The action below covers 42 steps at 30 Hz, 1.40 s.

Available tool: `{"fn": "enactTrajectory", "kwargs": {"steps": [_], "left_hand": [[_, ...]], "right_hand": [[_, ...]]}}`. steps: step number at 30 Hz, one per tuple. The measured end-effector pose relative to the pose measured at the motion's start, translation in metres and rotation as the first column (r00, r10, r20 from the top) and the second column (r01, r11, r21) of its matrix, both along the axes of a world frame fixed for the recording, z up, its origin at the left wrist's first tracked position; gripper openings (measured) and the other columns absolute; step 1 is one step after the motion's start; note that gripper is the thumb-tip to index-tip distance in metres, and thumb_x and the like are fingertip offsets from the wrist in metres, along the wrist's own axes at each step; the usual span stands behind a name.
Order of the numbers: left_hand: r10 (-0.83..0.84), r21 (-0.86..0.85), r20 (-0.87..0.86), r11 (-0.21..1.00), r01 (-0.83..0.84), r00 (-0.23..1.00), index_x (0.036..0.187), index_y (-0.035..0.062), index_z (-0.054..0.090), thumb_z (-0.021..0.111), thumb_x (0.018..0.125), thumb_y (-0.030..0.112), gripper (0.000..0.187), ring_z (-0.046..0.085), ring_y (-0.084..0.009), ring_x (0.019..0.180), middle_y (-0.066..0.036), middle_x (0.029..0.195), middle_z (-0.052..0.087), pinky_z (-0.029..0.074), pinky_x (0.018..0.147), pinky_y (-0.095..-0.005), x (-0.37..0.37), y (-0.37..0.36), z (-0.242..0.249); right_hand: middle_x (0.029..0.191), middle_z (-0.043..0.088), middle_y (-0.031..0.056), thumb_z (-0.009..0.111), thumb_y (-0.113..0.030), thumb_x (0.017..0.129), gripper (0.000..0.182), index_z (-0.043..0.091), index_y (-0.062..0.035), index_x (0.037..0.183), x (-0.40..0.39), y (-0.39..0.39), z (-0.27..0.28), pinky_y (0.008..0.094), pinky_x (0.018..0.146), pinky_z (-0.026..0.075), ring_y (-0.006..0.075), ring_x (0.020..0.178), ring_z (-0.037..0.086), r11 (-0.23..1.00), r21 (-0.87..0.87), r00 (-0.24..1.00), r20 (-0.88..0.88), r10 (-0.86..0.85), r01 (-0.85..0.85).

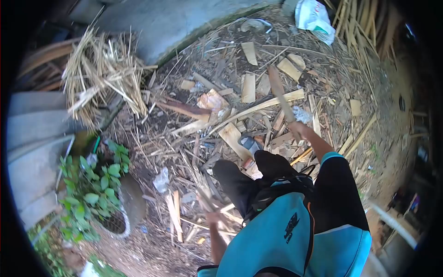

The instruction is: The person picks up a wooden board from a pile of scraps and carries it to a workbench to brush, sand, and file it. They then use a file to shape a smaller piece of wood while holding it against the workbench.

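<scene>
My right hand (301, 131) is closed round the lower end of a long, flat, brown machete (280, 92), which points away from me over the littered ground. The far part of it is broader than the part near my fist. Low in the view, left of my knees, my left hand (213, 218) is closed on a brown stick of wood (205, 199); its fingers are small and partly blurred. Pale split strips of wood (176, 217) lie beside that hand. Between the two hands, a flat wood piece (234, 141) rests just past my knees.
Wood chips and a long pale strip (263, 108) cover the ground. A heap of dry stalks (108, 76) stands at the upper left, above a leafy plant (99, 184). A white sack (314, 19) lies at the top, near a concrete slab (170, 21).
</scene>
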<state>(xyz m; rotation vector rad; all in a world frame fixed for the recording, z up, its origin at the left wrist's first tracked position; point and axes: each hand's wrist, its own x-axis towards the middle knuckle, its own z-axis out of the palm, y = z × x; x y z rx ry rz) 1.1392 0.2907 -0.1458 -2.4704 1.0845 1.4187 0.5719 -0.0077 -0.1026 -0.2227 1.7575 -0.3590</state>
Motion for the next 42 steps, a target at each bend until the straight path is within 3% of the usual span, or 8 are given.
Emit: {"fn": "enactTrajectory", "kwargs": {"steps": [5, 6, 7, 9, 17, 24, 32, 42], "left_hand": [[-0.015, -0.368, 0.228, 0.925, 0.1, 0.974, 0.099, -0.0081, 0.059, 0.076, 0.059, 0.018, 0.05, 0.065, -0.027, 0.066, -0.018, 0.075, 0.066, 0.051, 0.057, -0.0382, 0.188, -0.168, -0.089], [0.07, -0.382, -0.019, 0.921, -0.072, 0.997, 0.093, -0.0109, 0.059, 0.073, 0.06, 0.011, 0.042, 0.064, -0.0259, 0.062, -0.016, 0.073, 0.065, 0.05, 0.052, -0.038, 0.122, -0.238, 0.021], [0.143, -0.28, -0.262, 0.935, -0.217, 0.954, 0.092, -0.0104, 0.057, 0.068, 0.063, 0.003, 0.033, 0.061, -0.0231, 0.057, -0.014, 0.071, 0.063, 0.049, 0.048, -0.0368, 0.202, -0.254, -0.083], [0.296, -0.244, -0.517, 0.849, -0.47, 0.803, 0.091, -0.007, 0.056, 0.065, 0.066, -0.001, 0.027, 0.058, -0.0219, 0.05, -0.012, 0.067, 0.061, 0.049, 0.045, -0.0345, 0.074, -0.337, 0.105], [0.271, 0.119, -0.933, 0.854, -0.507, 0.236, 0.104, 0.0036, 0.055, 0.057, 0.089, 0.029, 0.029, 0.058, -0.0178, 0.086, -0.006, 0.097, 0.062, 0.049, 0.077, -0.0353, -0.064, -0.452, 0.101], [0.105, -0.049, -0.95, 0.881, -0.47, 0.295, 0.141, 0.0128, 0.026, 0.039, 0.083, 0.069, 0.081, 0.039, -0.0293, 0.125, -0.01, 0.137, 0.038, 0.033, 0.106, -0.0479, -0.244, -0.457, 0.167], [0.164, 0.046, -0.924, 0.945, -0.325, 0.345, 0.134, 0.0096, 0.037, 0.055, 0.083, 0.049, 0.067, 0.043, -0.0306, 0.121, -0.012, 0.131, 0.045, 0.033, 0.103, -0.0501, -0.42, -0.5, 0.162], [-0.017, 0.013, -0.988, 0.982, 0.19, 0.153, 0.113, 0.0051, 0.052, 0.049, 0.08, 0.047, 0.054, 0.053, -0.0246, 0.104, -0.01, 0.107, 0.057, 0.041, 0.092, -0.0422, -0.666, -0.505, 0.186]], "right_hand": [[0.079, 0.059, 0.0104, 0.07, -0.028, 0.074, 0.034, 0.06, -0.0023, 0.095, 0.07, 0.033, 0.014, 0.036, 0.053, 0.049, 0.019, 0.066, 0.058, 0.929, -0.083, 0.928, 0.065, 0.367, -0.361], [0.079, 0.059, 0.011, 0.07, -0.027, 0.073, 0.037, 0.059, -0.0013, 0.098, 0.083, 0.034, 0.035, 0.0354, 0.052, 0.049, 0.0186, 0.065, 0.058, 0.913, 0.01, 0.911, 0.063, 0.407, -0.408], [0.08, 0.059, 0.0116, 0.071, -0.027, 0.073, 0.04, 0.058, -0.0002, 0.1, 0.11, 0.041, 0.06, 0.0347, 0.051, 0.049, 0.0182, 0.064, 0.059, 0.888, 0.094, 0.892, 0.099, 0.441, -0.449], [0.076, 0.059, 0.0111, 0.072, -0.026, 0.071, 0.048, 0.054, 0.0036, 0.104, 0.143, 0.052, 0.098, 0.034, 0.047, 0.049, 0.0183, 0.059, 0.058, 0.9, -0.108, 0.893, 0.116, 0.434, -0.423], [0.073, 0.061, 0.0171, 0.066, -0.045, 0.073, 0.057, 0.06, 0.0076, 0.094, 0.199, -0.023, 0.137, 0.0364, 0.06, 0.047, 0.0249, 0.067, 0.06, 0.711, -0.513, 0.875, -0.24, 0.421, -0.482], [0.094, 0.063, 0.0244, 0.068, -0.038, 0.067, 0.058, 0.059, 0.0063, 0.103, 0.178, -0.103, 0.15, 0.0389, 0.074, 0.052, 0.0303, 0.089, 0.064, 0.628, -0.551, 0.829, -0.267, 0.491, -0.549], [0.106, 0.059, 0.0268, 0.068, -0.031, 0.065, 0.059, 0.056, 0.0078, 0.108, 0.018, -0.114, 0.149, 0.0408, 0.08, 0.051, 0.0338, 0.096, 0.061, 0.611, -0.489, 0.766, -0.539, 0.35, -0.623], [0.118, 0.054, 0.0119, 0.066, -0.047, 0.075, 0.069, 0.044, -0.0069, 0.127, -0.179, -0.079, 0.165, 0.0349, 0.081, 0.049, 0.0203, 0.1, 0.056, 0.585, -0.588, 0.783, 0.607, -0.139, 0.559]]}}
